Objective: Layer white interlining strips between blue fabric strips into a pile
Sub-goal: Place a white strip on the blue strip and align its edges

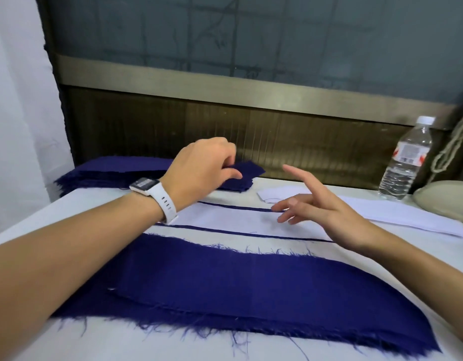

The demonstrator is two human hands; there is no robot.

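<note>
At back-left blue stack (108, 169) | left hand (204, 168) fingers pinch top blue strip (247, 169) | right hand (321, 204) fingers spread above white-topped pile (225, 220) mid-worktop | risk: frayed threads may drag two strips

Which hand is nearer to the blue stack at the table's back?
Left. The left hand grips the end of the blue stack; the right hand is apart to its right, over the white interlining.

One watch (147, 185), one bottle (405, 162), two blue stacks (near stack (251, 287) at six, far stack (108, 169) at eleven o'clock), two white piles (centre pile (225, 217), right pile (407, 214)).
</note>
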